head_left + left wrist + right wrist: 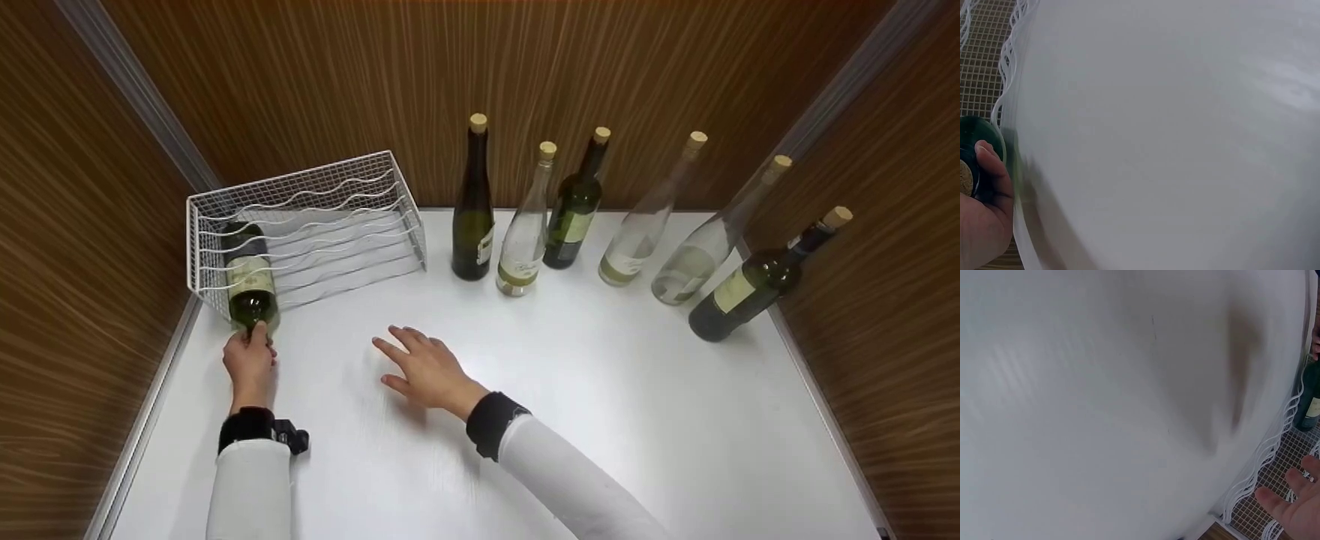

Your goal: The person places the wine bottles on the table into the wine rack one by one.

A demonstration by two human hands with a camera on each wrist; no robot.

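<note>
A dark green wine bottle (250,276) with a cream label lies at the left end of the white wire rack (409,206), its neck toward the person. My left hand (250,362) grips that neck; in the left wrist view the thumb or a finger curls round it beside the cork (964,179). Most of the neck is hidden by the hand. Over the white table, right of the rack's front, my right hand (429,371) is held with its fingers spread, holding nothing. Part of this hand (1300,506) also shows in the right wrist view.
Several corked bottles stand right of the rack: a dark one (472,232), a clear one (523,247), a green one (576,217), and others curving along to a green bottle (742,289) near the right wall. Brown wood-grain panels (525,67) enclose the white table (675,450).
</note>
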